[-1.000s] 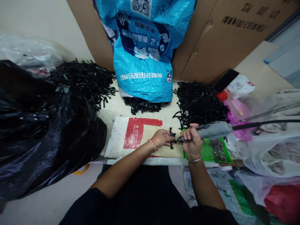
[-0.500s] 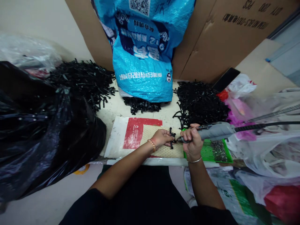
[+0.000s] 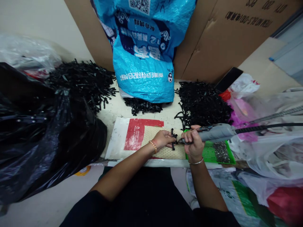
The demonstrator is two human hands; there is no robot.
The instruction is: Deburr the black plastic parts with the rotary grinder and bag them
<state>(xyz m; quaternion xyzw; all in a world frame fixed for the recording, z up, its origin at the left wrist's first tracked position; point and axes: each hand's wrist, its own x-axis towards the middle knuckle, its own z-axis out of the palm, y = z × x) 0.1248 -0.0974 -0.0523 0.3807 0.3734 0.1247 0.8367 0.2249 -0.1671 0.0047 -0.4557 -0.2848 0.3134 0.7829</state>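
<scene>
On my feed a glossy black plastic bag (image 3: 78, 132) fills the left edge, a blue printed sack (image 3: 144, 77) takes up the top centre, and a heap of small black strips (image 3: 202, 102) lies right of centre, above a green plastic tray (image 3: 230, 156). Below the sack, I see the left hand (image 3: 163, 139) pinching slender black parts (image 3: 173, 147); the right hand (image 3: 195, 143) wraps around a grey cylindrical power tool (image 3: 216, 133), tip at those parts. The left forearm slants rightward; the right rises steeply.
</scene>
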